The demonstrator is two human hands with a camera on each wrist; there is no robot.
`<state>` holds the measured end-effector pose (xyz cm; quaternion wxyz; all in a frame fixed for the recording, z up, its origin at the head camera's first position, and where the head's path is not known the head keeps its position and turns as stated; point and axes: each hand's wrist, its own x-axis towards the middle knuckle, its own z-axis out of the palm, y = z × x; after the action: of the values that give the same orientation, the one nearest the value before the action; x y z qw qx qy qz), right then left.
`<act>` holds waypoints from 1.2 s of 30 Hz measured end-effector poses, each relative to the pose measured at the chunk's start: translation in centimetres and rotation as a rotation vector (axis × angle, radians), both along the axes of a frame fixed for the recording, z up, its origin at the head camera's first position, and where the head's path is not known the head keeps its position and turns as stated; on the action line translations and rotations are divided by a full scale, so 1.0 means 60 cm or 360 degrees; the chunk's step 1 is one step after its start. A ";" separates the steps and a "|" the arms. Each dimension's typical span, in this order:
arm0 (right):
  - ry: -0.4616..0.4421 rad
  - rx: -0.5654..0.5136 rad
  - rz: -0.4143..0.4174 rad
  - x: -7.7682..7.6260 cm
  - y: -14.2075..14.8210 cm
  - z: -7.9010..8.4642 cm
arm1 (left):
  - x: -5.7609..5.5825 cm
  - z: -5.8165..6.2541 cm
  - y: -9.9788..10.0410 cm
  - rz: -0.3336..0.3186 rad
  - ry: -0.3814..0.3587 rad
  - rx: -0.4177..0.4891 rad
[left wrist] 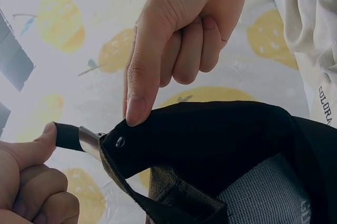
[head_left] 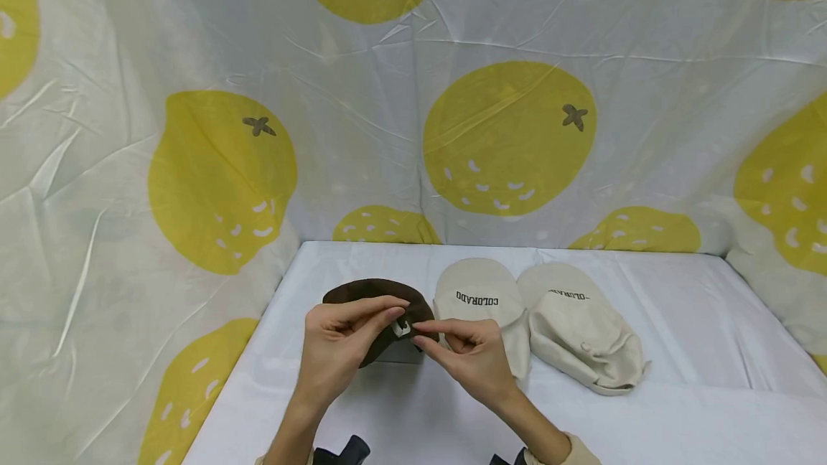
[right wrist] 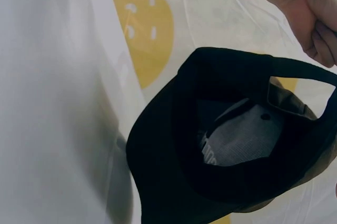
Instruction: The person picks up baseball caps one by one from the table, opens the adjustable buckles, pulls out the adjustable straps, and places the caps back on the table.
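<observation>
A dark brown baseball cap [head_left: 377, 289] hangs beneath both hands, its back strap uppermost. At its adjuster, my left hand [head_left: 336, 343] pinches the free end of the strap [left wrist: 68, 136] between thumb and finger. My right hand [head_left: 474, 354] pinches the cap's edge beside the metal buckle [left wrist: 90, 142], its other fingers curled. The strap end comes out of the buckle, and an eyelet [left wrist: 120, 141] shows close by. In the right wrist view the cap's grey lining [right wrist: 247, 134] is visible; most of the right hand lies outside that view.
Two beige caps marked COLORADO lie to the right on the white-covered table [head_left: 698, 350]: one cap [head_left: 478, 289] nearer the hands, the other cap [head_left: 575, 329] beside it. A lemon-print sheet [head_left: 362, 128] hangs behind and at the sides.
</observation>
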<state>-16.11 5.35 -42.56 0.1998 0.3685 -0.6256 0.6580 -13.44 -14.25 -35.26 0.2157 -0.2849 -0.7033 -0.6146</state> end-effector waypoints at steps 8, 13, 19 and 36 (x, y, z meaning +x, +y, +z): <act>0.0164 -0.0020 0.0043 -0.003 -0.002 -0.005 | 0.001 -0.001 0.003 -0.0069 0.0009 -0.0026; 0.0247 0.0010 0.0030 -0.005 -0.002 -0.007 | 0.004 -0.002 0.004 -0.0110 -0.0005 -0.0031; 0.0335 0.0036 -0.0032 -0.006 -0.002 -0.006 | 0.007 -0.002 0.005 -0.0126 0.0018 -0.0049; 0.0432 0.0017 -0.0087 -0.008 -0.003 -0.006 | 0.009 0.002 0.007 -0.0170 0.0038 -0.0075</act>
<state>-16.62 5.20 -42.94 0.2985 0.4381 -0.6061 0.5930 -12.92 -13.86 -35.16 0.1843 -0.3343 -0.6986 -0.6052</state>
